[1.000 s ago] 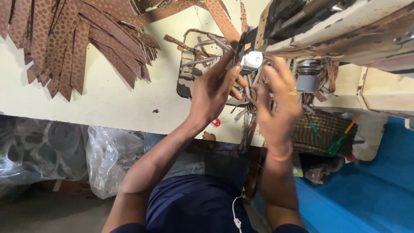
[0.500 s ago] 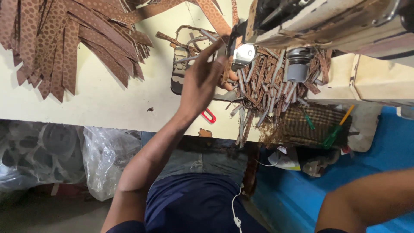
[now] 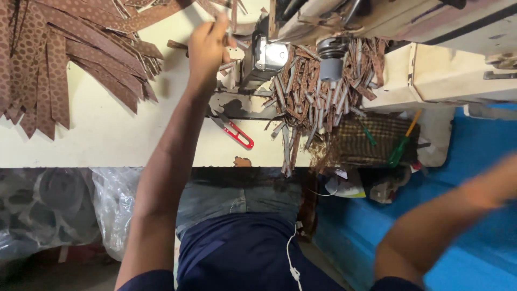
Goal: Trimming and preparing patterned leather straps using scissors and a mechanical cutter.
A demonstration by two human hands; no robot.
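My left hand is stretched out over the cream table, fingers pinched on a thin brown strip beside the sewing machine's metal presser part. A heap of short cut brown strips lies under the machine's arm. Long patterned brown strips fan out at the table's left. Only my blurred right forearm shows, low at the right; its hand is past the frame's edge.
Red-handled thread snips lie near the table's front edge. A woven basket holds a green-handled screwdriver. Clear plastic bags sit under the table at the left, and a blue surface is at the right.
My right hand left the machine and swung down and out to the right, out of sight. My left hand slid left, away from the needle area, still pinching a strip.
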